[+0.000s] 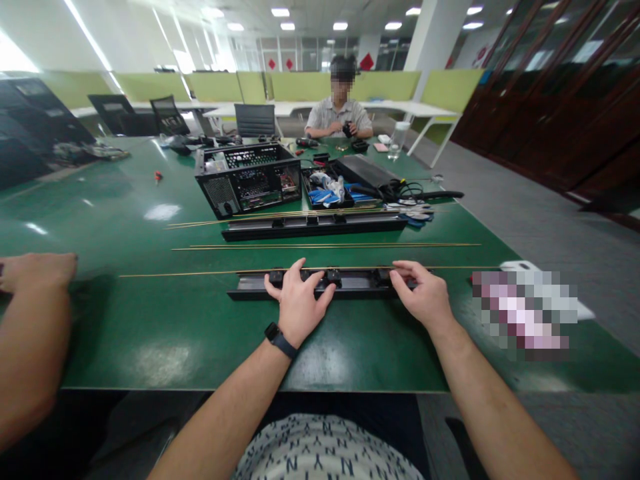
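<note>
In front of me on the table lies a long black rail (357,292) with a greyish inner channel and small black blocks (333,277) on it. A thin brass-coloured rod (175,274) runs along the blocks and sticks out past both rail ends. My left hand (300,297), wearing a black wristband, rests over the rail with fingers spread, fingertips touching the blocks and rod. Near the rail's right end, my right hand (425,293) has thumb and index finger closed on the rod beside another black block (380,276); the exact contact is partly hidden.
Further back lie more thin rods (325,247), a second black rail (315,230), an open computer case (250,177) and a tray of gloves (327,190). A co-worker's arm (35,320) rests at left; another person (340,113) sits opposite. A blurred item (525,310) lies right.
</note>
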`<action>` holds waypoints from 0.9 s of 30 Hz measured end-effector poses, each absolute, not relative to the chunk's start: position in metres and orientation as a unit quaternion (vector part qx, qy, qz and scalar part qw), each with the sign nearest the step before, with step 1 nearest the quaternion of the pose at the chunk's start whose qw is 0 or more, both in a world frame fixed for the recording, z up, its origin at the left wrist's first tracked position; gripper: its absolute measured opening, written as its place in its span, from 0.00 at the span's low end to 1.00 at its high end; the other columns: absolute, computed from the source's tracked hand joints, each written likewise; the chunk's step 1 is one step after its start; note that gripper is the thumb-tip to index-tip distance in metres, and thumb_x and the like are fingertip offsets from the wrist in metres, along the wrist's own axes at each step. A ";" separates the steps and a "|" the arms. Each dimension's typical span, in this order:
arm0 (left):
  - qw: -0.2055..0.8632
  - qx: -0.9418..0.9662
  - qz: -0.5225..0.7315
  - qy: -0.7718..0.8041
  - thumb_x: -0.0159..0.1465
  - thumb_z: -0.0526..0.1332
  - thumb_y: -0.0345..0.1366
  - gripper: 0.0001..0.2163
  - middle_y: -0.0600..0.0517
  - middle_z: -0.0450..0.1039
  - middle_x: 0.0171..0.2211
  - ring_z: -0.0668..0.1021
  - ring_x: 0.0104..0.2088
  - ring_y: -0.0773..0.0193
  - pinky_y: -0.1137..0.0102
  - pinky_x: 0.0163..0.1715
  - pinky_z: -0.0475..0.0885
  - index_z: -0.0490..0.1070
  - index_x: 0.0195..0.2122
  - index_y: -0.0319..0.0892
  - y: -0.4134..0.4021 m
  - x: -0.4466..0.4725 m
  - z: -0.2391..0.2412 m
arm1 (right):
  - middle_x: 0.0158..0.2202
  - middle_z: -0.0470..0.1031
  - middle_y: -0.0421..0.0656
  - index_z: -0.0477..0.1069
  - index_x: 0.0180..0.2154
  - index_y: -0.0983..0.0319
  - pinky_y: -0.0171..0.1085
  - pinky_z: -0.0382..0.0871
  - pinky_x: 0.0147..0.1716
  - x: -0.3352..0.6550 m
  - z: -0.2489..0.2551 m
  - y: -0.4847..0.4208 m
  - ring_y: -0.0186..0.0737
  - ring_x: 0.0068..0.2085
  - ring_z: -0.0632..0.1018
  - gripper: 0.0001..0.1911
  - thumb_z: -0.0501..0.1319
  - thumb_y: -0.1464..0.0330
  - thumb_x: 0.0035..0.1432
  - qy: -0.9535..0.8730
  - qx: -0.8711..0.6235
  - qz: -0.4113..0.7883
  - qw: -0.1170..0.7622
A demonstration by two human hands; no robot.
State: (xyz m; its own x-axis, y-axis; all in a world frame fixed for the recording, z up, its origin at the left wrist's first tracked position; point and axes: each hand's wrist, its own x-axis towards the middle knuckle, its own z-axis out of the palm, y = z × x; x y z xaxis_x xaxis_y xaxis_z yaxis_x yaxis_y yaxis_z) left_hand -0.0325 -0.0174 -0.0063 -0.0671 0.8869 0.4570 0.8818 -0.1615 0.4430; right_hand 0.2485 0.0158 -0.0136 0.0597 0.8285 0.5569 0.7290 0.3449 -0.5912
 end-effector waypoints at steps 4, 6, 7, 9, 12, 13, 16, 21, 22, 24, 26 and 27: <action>0.007 0.683 0.333 0.650 0.69 0.69 0.48 0.11 0.43 0.70 0.70 0.73 0.67 0.42 0.26 0.71 0.40 0.85 0.50 0.56 -0.018 -0.033 -0.006 | 0.38 0.87 0.44 0.79 0.50 0.57 0.46 0.80 0.44 0.249 -0.012 0.015 0.48 0.38 0.87 0.18 0.64 0.55 0.65 -0.688 -0.570 0.055 0.446; 0.006 0.683 0.331 0.651 0.69 0.69 0.48 0.11 0.42 0.70 0.70 0.74 0.67 0.42 0.26 0.71 0.40 0.85 0.50 0.56 -0.018 -0.032 -0.005 | 0.38 0.87 0.44 0.79 0.50 0.57 0.47 0.80 0.45 0.249 -0.012 0.014 0.48 0.38 0.86 0.19 0.65 0.54 0.65 -0.693 -0.571 0.058 0.437; 0.005 0.683 0.331 0.651 0.69 0.69 0.48 0.11 0.42 0.70 0.70 0.74 0.67 0.42 0.26 0.71 0.40 0.85 0.50 0.56 -0.018 -0.032 -0.005 | 0.38 0.87 0.44 0.79 0.51 0.57 0.48 0.80 0.46 0.249 -0.012 0.014 0.48 0.37 0.86 0.20 0.65 0.53 0.64 -0.694 -0.573 0.057 0.432; 0.004 0.682 0.331 0.652 0.69 0.69 0.48 0.11 0.43 0.71 0.70 0.74 0.67 0.41 0.26 0.71 0.40 0.85 0.50 0.56 -0.018 -0.032 -0.005 | 0.38 0.86 0.45 0.79 0.51 0.57 0.49 0.80 0.47 0.247 -0.012 0.014 0.49 0.37 0.85 0.23 0.67 0.50 0.61 -0.694 -0.581 0.046 0.424; 0.003 0.681 0.330 0.653 0.69 0.69 0.48 0.11 0.43 0.71 0.70 0.74 0.67 0.41 0.26 0.71 0.41 0.85 0.50 0.56 -0.018 -0.032 -0.005 | 0.37 0.86 0.46 0.80 0.50 0.58 0.52 0.79 0.48 0.243 -0.015 0.015 0.51 0.38 0.85 0.27 0.69 0.46 0.58 -0.690 -0.592 0.012 0.417; 0.003 0.681 0.330 0.654 0.69 0.69 0.48 0.11 0.43 0.70 0.70 0.74 0.67 0.41 0.26 0.71 0.41 0.85 0.50 0.56 -0.018 -0.032 -0.005 | 0.37 0.86 0.46 0.80 0.50 0.58 0.52 0.79 0.49 0.241 -0.015 0.015 0.52 0.38 0.85 0.28 0.69 0.45 0.58 -0.690 -0.593 0.001 0.415; 0.004 0.681 0.330 0.653 0.69 0.69 0.48 0.11 0.43 0.70 0.70 0.74 0.67 0.42 0.26 0.71 0.40 0.85 0.50 0.56 -0.018 -0.032 -0.005 | 0.36 0.85 0.47 0.80 0.48 0.58 0.52 0.78 0.48 0.239 -0.018 0.017 0.52 0.38 0.84 0.27 0.68 0.45 0.59 -0.694 -0.592 -0.026 0.409; 0.003 0.682 0.330 0.653 0.69 0.69 0.48 0.11 0.43 0.70 0.70 0.74 0.67 0.41 0.26 0.71 0.40 0.85 0.50 0.56 -0.018 -0.032 -0.005 | 0.35 0.85 0.46 0.80 0.48 0.58 0.50 0.77 0.48 0.239 -0.020 0.017 0.51 0.38 0.83 0.24 0.68 0.48 0.59 -0.701 -0.583 -0.055 0.407; 0.003 0.681 0.330 0.653 0.69 0.69 0.48 0.11 0.43 0.70 0.70 0.74 0.67 0.41 0.26 0.71 0.40 0.85 0.50 0.56 -0.018 -0.032 -0.005 | 0.35 0.85 0.45 0.80 0.49 0.58 0.50 0.77 0.48 0.238 -0.020 0.017 0.51 0.37 0.83 0.24 0.68 0.48 0.59 -0.703 -0.580 -0.062 0.407; 0.003 0.681 0.331 0.653 0.69 0.69 0.48 0.11 0.43 0.70 0.70 0.74 0.67 0.41 0.26 0.71 0.40 0.85 0.50 0.56 -0.018 -0.032 -0.006 | 0.34 0.84 0.45 0.79 0.50 0.59 0.50 0.77 0.47 0.237 -0.019 0.016 0.50 0.36 0.82 0.24 0.68 0.50 0.60 -0.705 -0.578 -0.076 0.404; 0.001 0.682 0.332 0.652 0.69 0.69 0.48 0.11 0.43 0.70 0.70 0.74 0.67 0.42 0.26 0.71 0.40 0.85 0.50 0.56 -0.018 -0.032 -0.005 | 0.34 0.83 0.44 0.78 0.52 0.59 0.50 0.76 0.47 0.235 -0.018 0.014 0.50 0.36 0.82 0.25 0.67 0.51 0.60 -0.705 -0.580 -0.086 0.399; 0.001 0.682 0.332 0.652 0.69 0.69 0.48 0.11 0.43 0.70 0.70 0.74 0.67 0.42 0.26 0.71 0.40 0.85 0.50 0.56 -0.018 -0.032 -0.005 | 0.34 0.83 0.44 0.78 0.53 0.59 0.50 0.76 0.48 0.235 -0.018 0.014 0.50 0.36 0.81 0.25 0.67 0.51 0.61 -0.705 -0.581 -0.089 0.397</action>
